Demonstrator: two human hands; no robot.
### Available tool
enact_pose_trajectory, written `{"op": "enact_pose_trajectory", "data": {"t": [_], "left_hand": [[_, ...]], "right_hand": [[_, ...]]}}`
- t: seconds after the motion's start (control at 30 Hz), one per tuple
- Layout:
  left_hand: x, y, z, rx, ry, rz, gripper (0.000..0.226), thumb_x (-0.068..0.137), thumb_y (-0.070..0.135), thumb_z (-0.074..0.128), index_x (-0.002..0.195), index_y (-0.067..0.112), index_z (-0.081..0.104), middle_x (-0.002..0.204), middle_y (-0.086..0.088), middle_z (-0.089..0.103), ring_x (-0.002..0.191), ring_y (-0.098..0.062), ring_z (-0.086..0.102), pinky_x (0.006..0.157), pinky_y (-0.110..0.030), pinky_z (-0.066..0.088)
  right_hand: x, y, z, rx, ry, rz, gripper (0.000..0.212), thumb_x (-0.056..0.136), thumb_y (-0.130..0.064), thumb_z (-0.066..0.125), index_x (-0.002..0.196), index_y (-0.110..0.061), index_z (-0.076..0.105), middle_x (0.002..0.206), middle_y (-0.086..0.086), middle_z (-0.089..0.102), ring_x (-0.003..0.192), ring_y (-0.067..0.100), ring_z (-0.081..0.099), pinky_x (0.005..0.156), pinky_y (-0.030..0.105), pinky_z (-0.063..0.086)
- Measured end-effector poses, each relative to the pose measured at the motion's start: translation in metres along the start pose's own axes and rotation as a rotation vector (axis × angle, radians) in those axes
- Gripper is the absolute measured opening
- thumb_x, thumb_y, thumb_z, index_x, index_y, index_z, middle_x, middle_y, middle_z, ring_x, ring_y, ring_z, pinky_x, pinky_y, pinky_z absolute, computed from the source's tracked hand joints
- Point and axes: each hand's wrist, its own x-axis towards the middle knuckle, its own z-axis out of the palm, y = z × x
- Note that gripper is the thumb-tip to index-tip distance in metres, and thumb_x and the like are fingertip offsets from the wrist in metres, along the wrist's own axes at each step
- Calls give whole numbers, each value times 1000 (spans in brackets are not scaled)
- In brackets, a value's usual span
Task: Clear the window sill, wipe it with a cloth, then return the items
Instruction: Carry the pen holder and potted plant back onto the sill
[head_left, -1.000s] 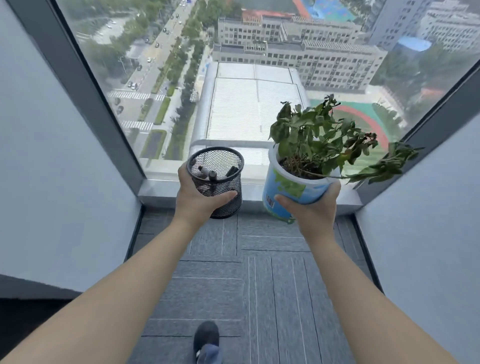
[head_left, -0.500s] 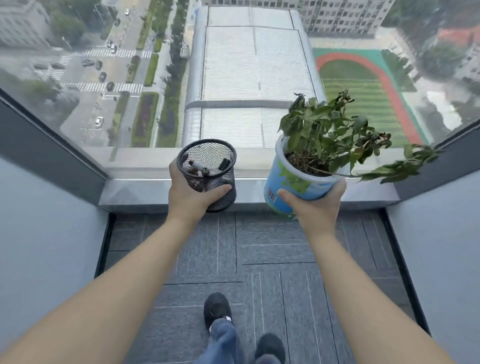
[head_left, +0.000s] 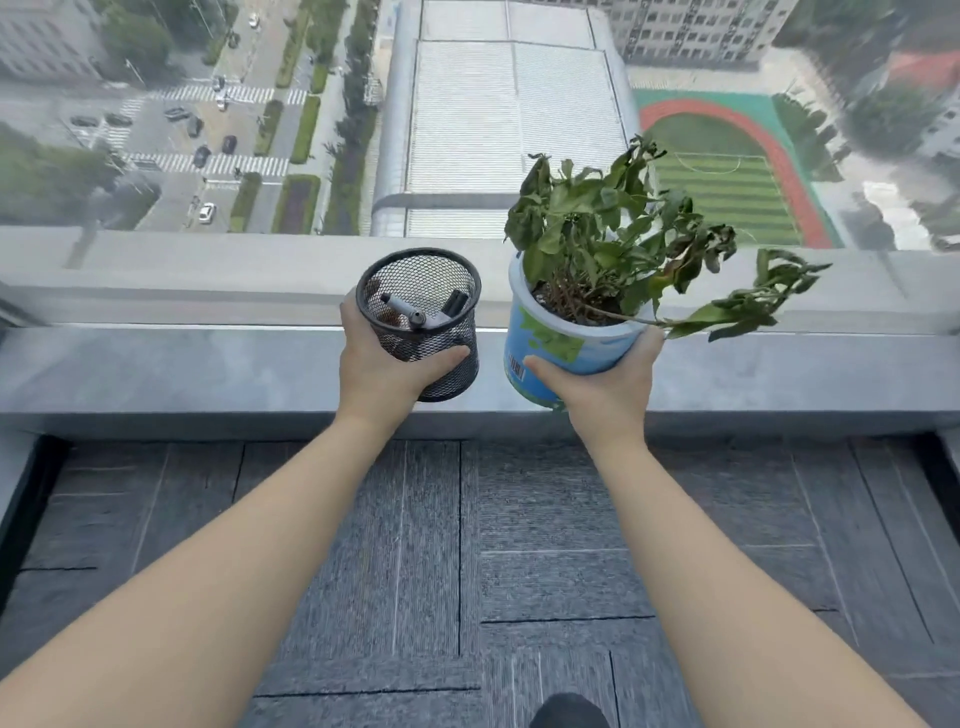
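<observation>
My left hand (head_left: 382, 366) grips a black mesh pen holder (head_left: 422, 317) with a few pens lying inside, held just above the grey window sill (head_left: 208, 364). My right hand (head_left: 597, 384) holds a blue and white pot (head_left: 558, 345) from below, tilted a little to the left, with a leafy green plant (head_left: 618, 239) that droops to the right. Both objects hang over the middle of the sill, side by side and a small gap apart. No cloth is in view.
The sill runs the full width under a large window (head_left: 467, 130) that looks down on streets and roofs. Dark grey carpet tiles (head_left: 467, 545) cover the floor below. A shoe tip (head_left: 569, 712) shows at the bottom edge. Walls close in at far left and right.
I have stepped closer to the window, so the sill fills more of the view. Both hands have carried the pen holder and plant pot forward, over the sill.
</observation>
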Motion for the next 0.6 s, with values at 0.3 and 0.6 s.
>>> {"op": "enact_pose_trajectory", "data": {"t": [0.3, 0.6], "left_hand": [[37, -102, 43, 24, -16, 9, 98, 49, 17, 84, 128, 14, 26, 116, 2, 48, 108, -13, 48, 95, -26, 37], [26, -90, 53, 56, -12, 9, 97, 51, 11, 84, 129, 14, 27, 119, 0, 49, 107, -10, 49, 93, -23, 38]], "right_hand": [[37, 103, 22, 3, 4, -26, 73, 55, -9, 86, 105, -24, 36, 103, -19, 48, 105, 9, 52, 86, 4, 44], [34, 92, 1, -71, -24, 89, 99, 57, -14, 86, 135, -2, 26, 138, 14, 45, 128, 23, 45, 110, 41, 37]]}}
